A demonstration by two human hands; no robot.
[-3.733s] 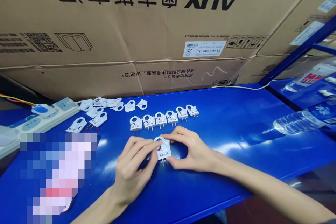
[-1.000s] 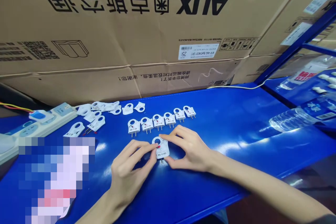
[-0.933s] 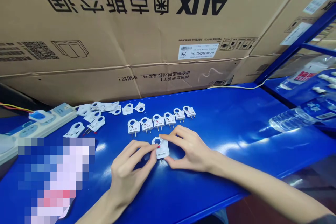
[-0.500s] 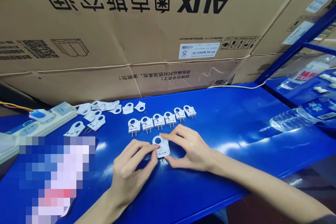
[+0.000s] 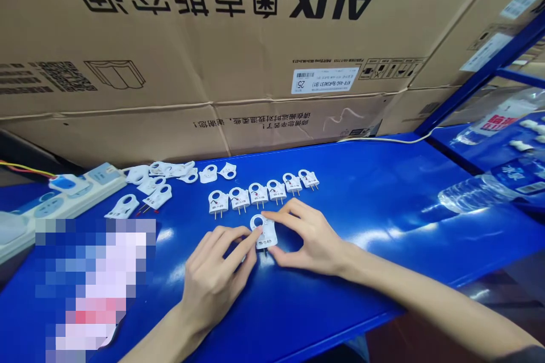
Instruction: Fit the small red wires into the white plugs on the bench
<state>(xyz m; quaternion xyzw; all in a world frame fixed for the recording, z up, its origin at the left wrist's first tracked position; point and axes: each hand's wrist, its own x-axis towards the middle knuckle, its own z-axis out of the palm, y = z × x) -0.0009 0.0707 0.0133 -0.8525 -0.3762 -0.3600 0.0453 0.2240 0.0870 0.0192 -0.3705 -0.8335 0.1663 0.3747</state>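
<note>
In the head view, a white plug housing (image 5: 267, 236) with a round hole and metal prongs lies on the blue table in front of me. My right hand (image 5: 304, 236) grips its right side, index finger at the top and thumb at the lower edge. My left hand (image 5: 221, 266) is at its left side, the index fingertip pressing on its face and the other fingers curled; that fingertip covers part of the housing's inside. Just beyond stands a row of several similar plug housings (image 5: 258, 195) with prongs toward me and small red parts inside.
Loose white plastic pieces (image 5: 156, 197) lie in a heap at the back left. A power strip (image 5: 100, 184) is at the left, beside a pixelated item (image 5: 102, 283). A large cardboard box (image 5: 238, 57) stands behind the table (image 5: 361, 306). Plastic bottles (image 5: 472, 193) lie at the right.
My left index finger has moved slightly up and right across the housing's face, now hiding the red part seen there before. The housing has shifted a little; my right hand keeps its grip.
</note>
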